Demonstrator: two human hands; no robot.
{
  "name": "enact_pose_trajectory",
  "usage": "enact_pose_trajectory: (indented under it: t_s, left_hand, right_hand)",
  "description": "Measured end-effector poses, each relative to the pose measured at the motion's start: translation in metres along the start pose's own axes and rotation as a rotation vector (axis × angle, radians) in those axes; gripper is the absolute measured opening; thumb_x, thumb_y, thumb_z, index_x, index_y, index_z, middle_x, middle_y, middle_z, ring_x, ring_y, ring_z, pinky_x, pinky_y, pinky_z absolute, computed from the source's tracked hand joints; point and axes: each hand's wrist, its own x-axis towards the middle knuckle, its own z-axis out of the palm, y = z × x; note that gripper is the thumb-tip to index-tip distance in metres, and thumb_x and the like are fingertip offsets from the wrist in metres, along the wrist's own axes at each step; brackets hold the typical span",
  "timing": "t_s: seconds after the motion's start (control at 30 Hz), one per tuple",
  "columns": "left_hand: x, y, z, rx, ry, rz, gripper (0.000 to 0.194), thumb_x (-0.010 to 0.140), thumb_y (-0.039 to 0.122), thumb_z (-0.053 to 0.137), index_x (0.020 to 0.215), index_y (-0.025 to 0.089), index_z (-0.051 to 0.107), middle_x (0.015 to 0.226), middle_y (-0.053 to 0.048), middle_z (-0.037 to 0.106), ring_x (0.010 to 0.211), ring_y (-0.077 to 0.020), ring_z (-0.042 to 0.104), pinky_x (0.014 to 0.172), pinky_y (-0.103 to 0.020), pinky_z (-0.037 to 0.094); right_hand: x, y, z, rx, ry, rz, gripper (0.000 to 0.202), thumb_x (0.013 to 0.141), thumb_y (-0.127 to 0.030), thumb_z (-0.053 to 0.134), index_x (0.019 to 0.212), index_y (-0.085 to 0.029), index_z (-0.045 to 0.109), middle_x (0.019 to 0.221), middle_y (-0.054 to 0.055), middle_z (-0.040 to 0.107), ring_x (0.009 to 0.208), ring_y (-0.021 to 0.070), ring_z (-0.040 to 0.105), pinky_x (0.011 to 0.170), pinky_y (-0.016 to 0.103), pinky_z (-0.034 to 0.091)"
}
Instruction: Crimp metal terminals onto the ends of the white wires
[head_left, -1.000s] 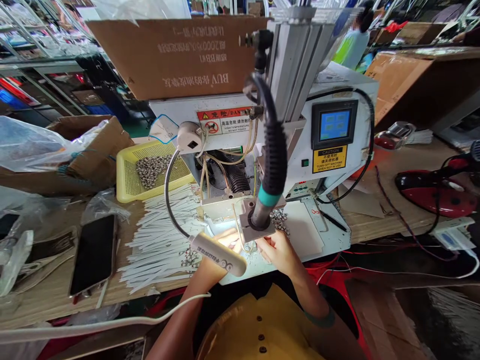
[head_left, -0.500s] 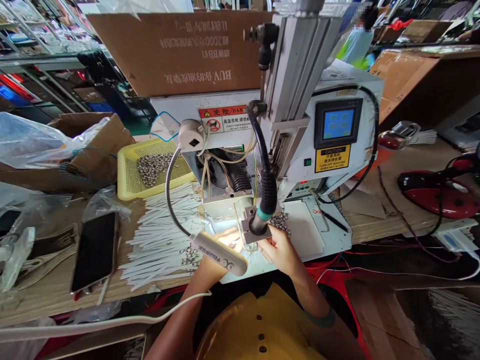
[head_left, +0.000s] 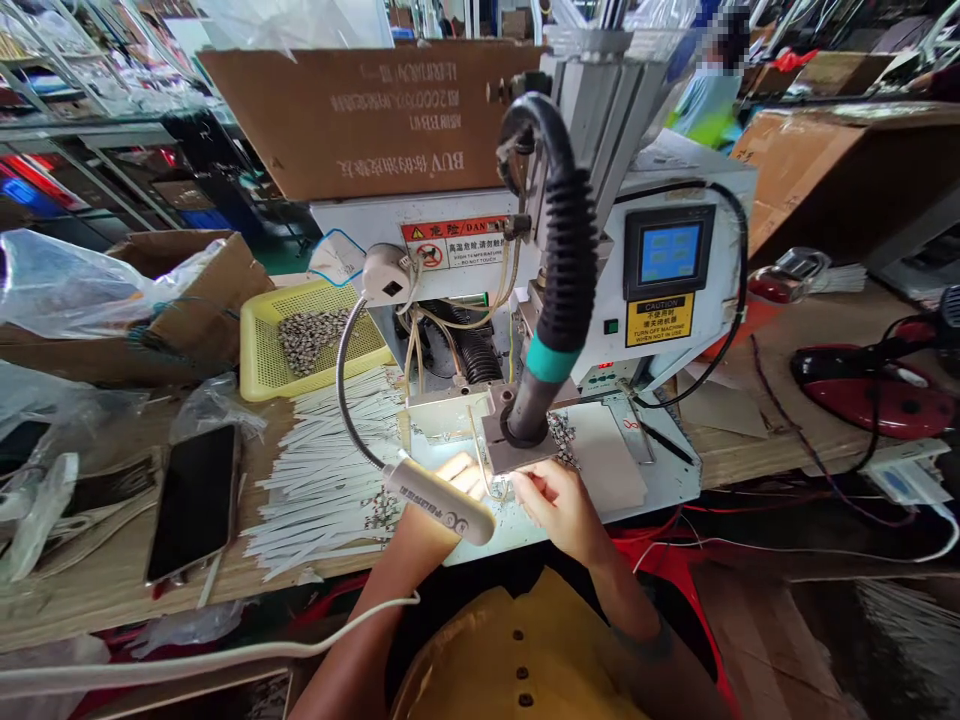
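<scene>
My left hand [head_left: 459,480] is under the machine's metal head [head_left: 517,440], partly covered by a white lamp [head_left: 436,500]; what its fingers hold is hidden. Just right of the head's lower edge, my right hand [head_left: 559,505] has its thumb and fingers pinched together, on something too small to make out. A ribbed black hose [head_left: 571,260] with a green band rises from the head. Small metal-coloured parts [head_left: 562,440] lie behind my right hand on the machine's white base plate [head_left: 667,470]. Many white strips [head_left: 322,470] are spread to the left.
A yellow basket [head_left: 255,350] of small parts stands behind the strips. At the left are a phone [head_left: 193,505] and an open carton [head_left: 202,310]. A control screen [head_left: 667,252] faces me. Farther right sits a red-and-black device [head_left: 885,390]. A person [head_left: 705,100] is in the background.
The black hose and its green band have come up and toward me, now looking larger. My right hand's fingers show more clearly beside the head; both hands remain near the same place.
</scene>
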Motion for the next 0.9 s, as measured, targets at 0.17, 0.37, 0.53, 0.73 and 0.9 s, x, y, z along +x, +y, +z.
enact_pose_trajectory:
  t_s: [0.17, 0.37, 0.53, 0.73, 0.9]
  left_hand:
    - [-0.023, -0.002, -0.036, 0.208, 0.079, 0.133, 0.028, 0.088, 0.013, 0.044, 0.066, 0.019, 0.061, 0.064, -0.001, 0.055, 0.068, -0.0158, 0.051, 0.069, -0.031, 0.046]
    - [-0.071, -0.032, -0.074, 0.405, 0.204, -0.097, 0.023, 0.086, 0.010, 0.050, 0.100, 0.021, 0.066, 0.096, -0.008, 0.061, 0.091, -0.0202, 0.053, 0.079, -0.034, 0.046]
    - [-0.089, -0.050, -0.071, 0.275, 0.298, -0.221, 0.034, 0.090, 0.011, 0.046, 0.119, 0.023, 0.059, 0.089, -0.004, 0.057, 0.077, -0.0108, 0.056, 0.071, -0.023, 0.047]
    - [-0.092, -0.072, -0.068, 0.315, 0.573, -0.398, 0.023, 0.090, 0.023, 0.052, 0.108, 0.020, 0.066, 0.075, -0.001, 0.053, 0.069, -0.0101, 0.055, 0.065, -0.022, 0.047]
    - [-0.100, -0.092, -0.083, 0.363, 0.580, -0.655, 0.032, 0.090, 0.033, 0.049, 0.115, 0.017, 0.063, 0.103, -0.011, 0.056, 0.086, -0.0197, 0.057, 0.079, -0.037, 0.049]
  right_hand:
    - [-0.028, -0.018, 0.007, -0.167, -0.012, -0.109, 0.023, 0.089, -0.026, 0.046, 0.067, -0.019, 0.046, 0.052, -0.006, 0.037, 0.046, 0.0074, 0.036, 0.045, 0.020, 0.029]
    - [-0.050, -0.024, 0.026, -0.157, -0.128, -0.152, 0.022, 0.092, -0.026, 0.043, 0.071, -0.020, 0.047, 0.049, -0.007, 0.040, 0.043, 0.0082, 0.041, 0.044, 0.020, 0.033]
    - [-0.048, -0.026, 0.036, -0.207, -0.170, -0.261, 0.022, 0.092, -0.025, 0.042, 0.072, -0.020, 0.049, 0.053, -0.005, 0.043, 0.045, 0.0097, 0.042, 0.045, 0.021, 0.034]
    - [-0.052, -0.026, 0.037, -0.199, -0.185, -0.240, 0.022, 0.092, -0.026, 0.042, 0.072, -0.021, 0.047, 0.056, -0.004, 0.043, 0.050, 0.0115, 0.043, 0.049, 0.023, 0.035]
    - [-0.052, -0.025, 0.032, -0.112, -0.313, -0.111, 0.024, 0.093, -0.032, 0.043, 0.072, -0.020, 0.048, 0.055, -0.004, 0.043, 0.049, 0.0110, 0.042, 0.048, 0.023, 0.034]
